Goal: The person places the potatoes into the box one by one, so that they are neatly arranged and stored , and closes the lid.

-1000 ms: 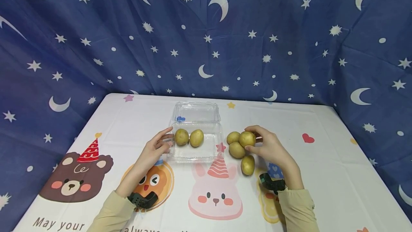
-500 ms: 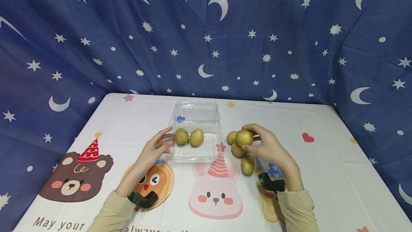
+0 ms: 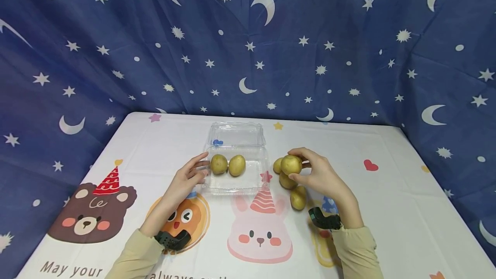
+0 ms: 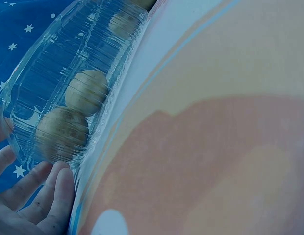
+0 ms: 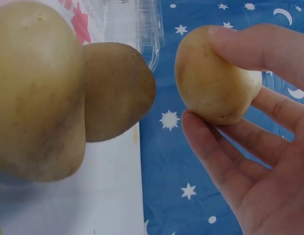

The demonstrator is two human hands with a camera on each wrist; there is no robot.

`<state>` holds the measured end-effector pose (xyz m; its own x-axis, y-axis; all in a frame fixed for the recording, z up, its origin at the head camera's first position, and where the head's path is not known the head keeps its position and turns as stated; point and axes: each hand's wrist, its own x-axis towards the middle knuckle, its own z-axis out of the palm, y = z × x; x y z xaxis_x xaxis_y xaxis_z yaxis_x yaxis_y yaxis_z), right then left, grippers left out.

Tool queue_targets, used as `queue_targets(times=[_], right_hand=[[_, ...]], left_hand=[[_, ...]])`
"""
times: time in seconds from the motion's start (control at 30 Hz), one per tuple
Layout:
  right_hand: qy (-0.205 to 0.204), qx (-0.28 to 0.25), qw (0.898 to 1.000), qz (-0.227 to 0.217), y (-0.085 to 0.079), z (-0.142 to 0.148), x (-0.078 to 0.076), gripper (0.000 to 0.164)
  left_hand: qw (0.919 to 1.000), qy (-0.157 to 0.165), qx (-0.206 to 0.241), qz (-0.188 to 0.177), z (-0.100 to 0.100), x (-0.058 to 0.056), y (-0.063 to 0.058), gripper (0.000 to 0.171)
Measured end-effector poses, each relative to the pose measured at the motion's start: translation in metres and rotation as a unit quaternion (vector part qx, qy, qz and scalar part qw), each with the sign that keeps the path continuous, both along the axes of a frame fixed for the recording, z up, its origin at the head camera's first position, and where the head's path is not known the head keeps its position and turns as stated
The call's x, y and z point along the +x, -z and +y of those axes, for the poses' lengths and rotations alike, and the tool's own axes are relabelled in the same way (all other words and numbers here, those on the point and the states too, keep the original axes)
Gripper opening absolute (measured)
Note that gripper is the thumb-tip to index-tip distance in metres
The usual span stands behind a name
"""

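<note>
A clear plastic clamshell container (image 3: 253, 182) lies with its lid folded back, and two potatoes (image 3: 237, 165) sit side by side in it. My left hand (image 3: 188, 176) touches the container's left end with extended fingers (image 4: 29, 188). To the right of the container, my right hand (image 3: 319, 175) pinches a potato (image 3: 291, 165) between thumb and fingers. In the right wrist view this potato (image 5: 211, 76) is off the table. Below it, partly hidden, lies another potato (image 3: 288, 181); one more (image 3: 277, 165) shows behind, and another (image 3: 298, 198) lies nearer the front.
A white tablecloth (image 3: 410, 201) printed with cartoon animals covers the table. Behind it hangs a blue curtain (image 3: 248, 46) with moons and stars. Each wrist wears a black device, such as the left wrist device (image 3: 173, 240).
My right hand has carried its potato a little to the left and up. The potato beneath has shifted slightly right. My left hand and the container have stayed put.
</note>
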<state>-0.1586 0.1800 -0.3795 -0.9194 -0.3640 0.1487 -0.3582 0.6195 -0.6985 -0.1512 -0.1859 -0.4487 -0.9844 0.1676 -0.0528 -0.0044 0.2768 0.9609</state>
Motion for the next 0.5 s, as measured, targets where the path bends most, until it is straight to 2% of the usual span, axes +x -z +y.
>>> queue_targets(times=[0.5], right_hand=[[-0.017, -0.008, 1.000, -0.002, 0.002, -0.018, -0.009, 0.050]], left_hand=[[1.0000, -0.003, 0.000, -0.005, 0.001, 0.001, -0.002, 0.053]])
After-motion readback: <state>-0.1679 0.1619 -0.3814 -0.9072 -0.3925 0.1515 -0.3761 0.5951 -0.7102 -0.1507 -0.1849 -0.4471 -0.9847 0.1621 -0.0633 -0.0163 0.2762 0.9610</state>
